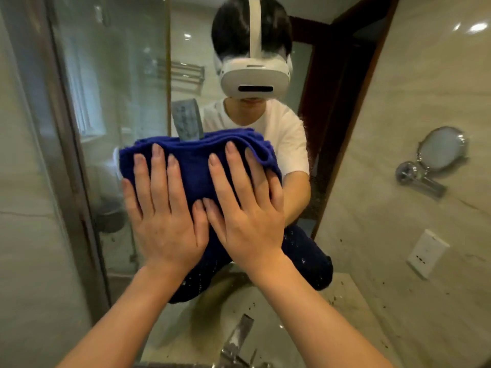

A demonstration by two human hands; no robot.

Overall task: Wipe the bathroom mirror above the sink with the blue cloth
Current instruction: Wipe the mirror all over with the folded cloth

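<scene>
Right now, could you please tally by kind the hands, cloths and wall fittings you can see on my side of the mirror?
Hands: 2, left hand and right hand, both pressed flat on the cloth
Cloths: 1, blue cloth against the mirror
Round wall mirrors: 1, round wall mirror
Wall sockets: 1, wall socket
Total: 5

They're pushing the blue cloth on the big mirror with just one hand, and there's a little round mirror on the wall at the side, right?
Not quite. The head view shows both hands pressing the folded blue cloth flat on the large bathroom mirror: left hand and right hand side by side. The small round chrome wall mirror is indeed at the side.
</scene>
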